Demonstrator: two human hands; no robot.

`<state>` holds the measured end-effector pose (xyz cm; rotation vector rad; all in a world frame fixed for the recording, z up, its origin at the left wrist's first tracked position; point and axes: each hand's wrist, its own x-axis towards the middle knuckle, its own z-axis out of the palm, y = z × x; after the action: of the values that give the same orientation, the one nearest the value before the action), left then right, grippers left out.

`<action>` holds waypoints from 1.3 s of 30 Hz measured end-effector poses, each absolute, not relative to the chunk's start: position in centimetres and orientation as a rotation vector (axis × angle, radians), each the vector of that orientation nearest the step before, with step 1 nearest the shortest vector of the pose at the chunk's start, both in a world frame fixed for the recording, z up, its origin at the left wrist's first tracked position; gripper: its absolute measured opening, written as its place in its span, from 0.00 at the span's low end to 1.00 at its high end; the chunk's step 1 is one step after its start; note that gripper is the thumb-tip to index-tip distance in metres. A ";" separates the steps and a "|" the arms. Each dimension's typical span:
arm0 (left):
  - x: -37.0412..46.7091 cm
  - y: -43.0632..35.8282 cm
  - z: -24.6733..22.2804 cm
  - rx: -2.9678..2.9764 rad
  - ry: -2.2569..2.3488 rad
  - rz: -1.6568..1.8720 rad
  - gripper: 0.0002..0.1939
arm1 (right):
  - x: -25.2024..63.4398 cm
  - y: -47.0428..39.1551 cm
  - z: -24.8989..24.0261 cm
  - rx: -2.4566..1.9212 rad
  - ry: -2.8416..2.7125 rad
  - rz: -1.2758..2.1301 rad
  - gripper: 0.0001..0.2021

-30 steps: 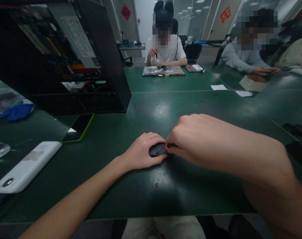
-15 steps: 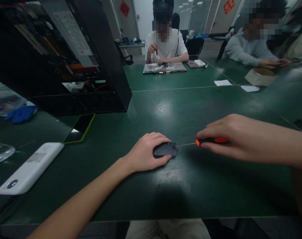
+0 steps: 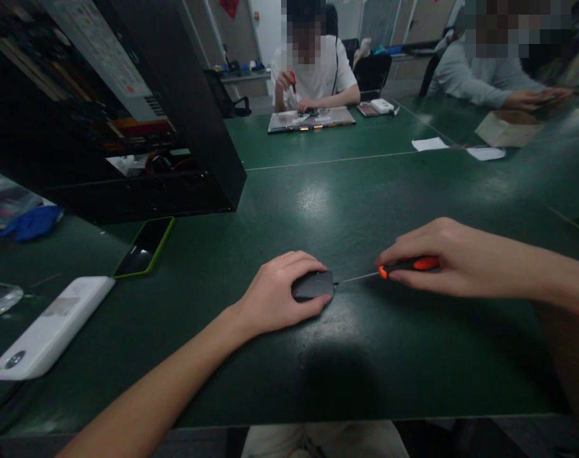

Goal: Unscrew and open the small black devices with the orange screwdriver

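My left hand (image 3: 286, 289) is closed around a dark grey computer mouse (image 3: 313, 286) on the green table, thumb on its near side and fingers over the far side. Much of the mouse is hidden by that hand. My right hand (image 3: 427, 257) grips the red-and-black handle of a screwdriver (image 3: 406, 266). Its thin metal shaft points left, nearly level, and the tip meets the mouse's right end, where a small dark bit shows. Whether the tip is inside the mouse or only touching it, I cannot tell.
A large open black computer case (image 3: 175, 127) stands at the left. In front of it lie a green-edged phone (image 3: 146, 247) and a white oblong device (image 3: 53, 324). Blue gloves (image 3: 32, 222) are farther left. Across the green table (image 3: 289, 172) a person works over a flat panel (image 3: 334, 119); another sits at the right near a cardboard box (image 3: 508, 129).
The mouse's right end looked jagged before and now shows a straighter edge, with the screwdriver tip still against it. Both hands keep their hold. The whole view has shifted slightly.
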<state>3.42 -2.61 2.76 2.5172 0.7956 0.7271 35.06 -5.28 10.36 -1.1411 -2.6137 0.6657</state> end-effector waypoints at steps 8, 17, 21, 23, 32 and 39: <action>3.4 -2.6 2.6 2.531 0.784 0.725 0.17 | 35.3 -5.3 10.4 -1.144 -2.601 0.616 0.12; 3.2 -2.5 2.6 2.536 0.786 0.719 0.18 | 34.9 -5.4 10.6 -1.132 -2.580 0.670 0.12; 3.2 -2.5 2.6 2.539 0.782 0.733 0.18 | 34.8 -5.4 10.6 -1.126 -2.588 0.693 0.13; 3.2 -2.5 2.6 2.539 0.783 0.734 0.18 | 34.9 -5.4 10.6 -1.131 -2.596 0.689 0.13; 3.3 -2.5 2.6 2.530 0.780 0.747 0.17 | 35.1 -5.4 10.5 -1.143 -2.608 0.646 0.13; 3.2 -2.4 2.1 2.509 0.759 0.780 0.19 | 34.7 -5.3 10.2 -1.119 -2.620 0.624 0.13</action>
<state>3.20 -2.41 2.08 2.5086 0.7589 0.7799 34.72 -5.32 10.24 -1.1191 -2.6197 0.6242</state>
